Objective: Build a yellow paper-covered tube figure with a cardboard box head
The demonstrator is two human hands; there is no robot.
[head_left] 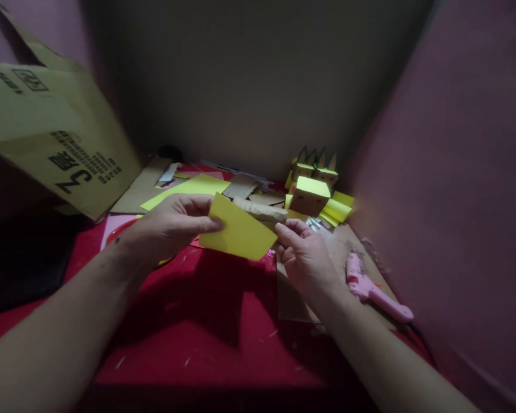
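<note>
A flat piece of yellow paper [238,232] is held up above the red tablecloth between my two hands. My left hand [176,221] pinches its left end, thumb on the near face. At the paper's right corner, the fingers of my right hand [303,252] are closed on its edge. Just behind the paper shows a crumpled tan paper roll [264,212]; whether a hand touches it, I cannot tell. Part of a red ring-shaped handle [120,228] shows beside my left wrist.
A pink glue gun [376,295] lies on cardboard [296,304] at the right. Small yellow-topped cardboard boxes [312,195] stand at the back right, beside curled yellow paper [339,209]. A large carton [64,132] leans at the left. Paper scraps [198,186] lie behind my hands on the red cloth [198,344].
</note>
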